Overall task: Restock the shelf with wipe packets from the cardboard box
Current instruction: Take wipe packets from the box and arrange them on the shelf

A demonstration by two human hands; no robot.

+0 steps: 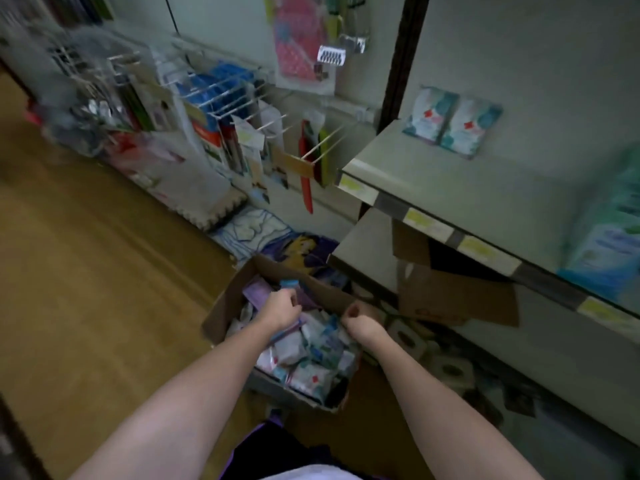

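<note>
An open cardboard box stands on the floor, filled with several wipe packets in white, teal and purple. My left hand is down inside the box at its far left, fingers curled round a purple packet. My right hand hovers over the box's far right corner with its fingers curled into a fist; nothing shows in it. Two white and teal wipe packets lean against the back wall of the grey shelf up on the right.
Large teal packs fill the shelf's right end. Under it, a lower shelf holds another opened cardboard box. Hooks with hanging goods jut out on the left. Wooden floor lies to the left.
</note>
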